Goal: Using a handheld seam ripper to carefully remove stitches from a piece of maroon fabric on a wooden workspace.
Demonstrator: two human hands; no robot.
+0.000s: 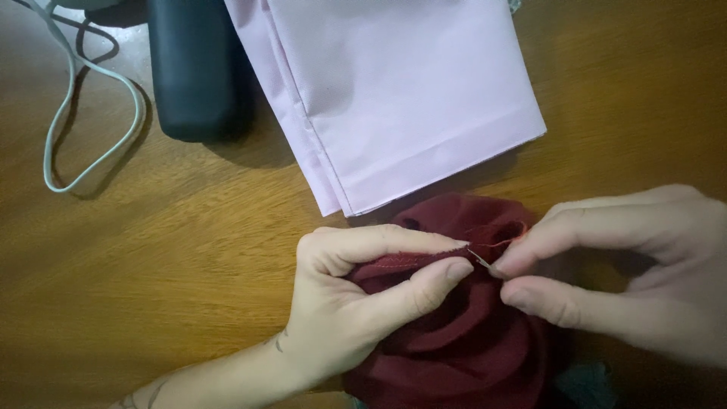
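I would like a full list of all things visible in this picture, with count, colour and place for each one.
red cloth: one, dark red, bunched at bottom centre, held by both hands
needle: one, thin, metallic, at the cloth's seam between the hands
pink fabric: one, pale pink, folded, top centre
dark case: one, black, top left
cable: one, pale, looped, far left
table: one, brown wood, under everything
left hand: pinches the seam
right hand: pinches the needle

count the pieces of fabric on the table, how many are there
2. The folded pale pink fabric lies at the top centre. The dark red fabric is bunched at the bottom centre, pinched by the left hand and right hand. More may lie out of frame.
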